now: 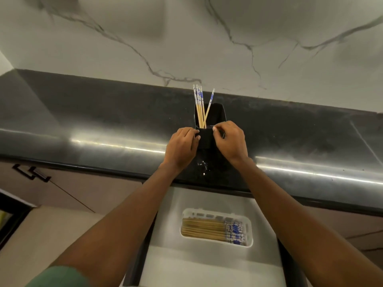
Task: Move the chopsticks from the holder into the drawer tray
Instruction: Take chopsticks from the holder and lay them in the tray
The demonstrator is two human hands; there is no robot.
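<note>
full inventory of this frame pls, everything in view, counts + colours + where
holder chopsticks: about five, tan with blue-and-white tops, standing in the holder
holder: one, black, on the countertop
tray chopsticks: a bundle, too many to count, same colours, lying flat in the tray
tray: one, white, inside the open drawer
drawer: one, pale grey inside, pulled out below the countertop
countertop: one, dark and glossy
backsplash: white with grey veins, behind the countertop
cabinet handles: two, black, lower left
left hand: grips the holder's left side
right hand: grips the holder's right front rim
sleeve: green, on the left arm, bottom left
</note>
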